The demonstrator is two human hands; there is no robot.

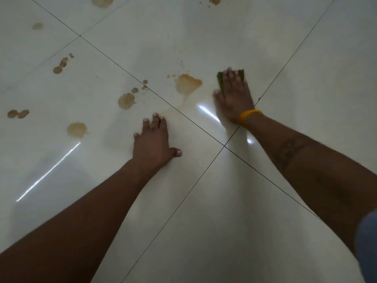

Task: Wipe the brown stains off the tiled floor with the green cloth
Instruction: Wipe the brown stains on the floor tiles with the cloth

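Both hands flat: right hand (234, 97) presses green cloth (221, 81).

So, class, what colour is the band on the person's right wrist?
Yellow-orange wristband, seen in the head view.

Glossy white tiled floor (204, 201) with dark grout lines; brown liquid stains (187, 83) from nine to twelve o'clock; crumpled green cloth (220, 80) at one o'clock.

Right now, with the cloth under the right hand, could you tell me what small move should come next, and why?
Probably slide the right hand, pressing the green cloth flat, leftward onto the large brown stain. It is the nearest stain and looks unwiped, while the left hand rests flat on the floor as a brace.
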